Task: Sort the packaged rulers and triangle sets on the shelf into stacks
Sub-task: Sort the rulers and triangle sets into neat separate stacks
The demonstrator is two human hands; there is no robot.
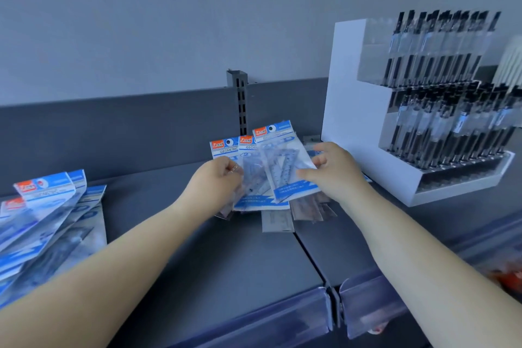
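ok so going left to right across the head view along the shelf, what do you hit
pile of packaged sets → left hand → fanned geometric sets held by both hands → right hand → white pen display rack

glossy plastic packets (pixel 278 167), matt grey shelf (pixel 226 257)

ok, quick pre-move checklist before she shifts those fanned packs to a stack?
1. Left hand grips the fanned geometry set packs: ok.
2. Right hand pinches the packs' right edge: ok.
3. Packs squared up: not ok, three headers are spread apart.
4. Loose ruler packs beneath still unsorted: not ok.
5. Left pile tidy: not ok, splayed.
6. Pen display rack clear of the hands: ok.
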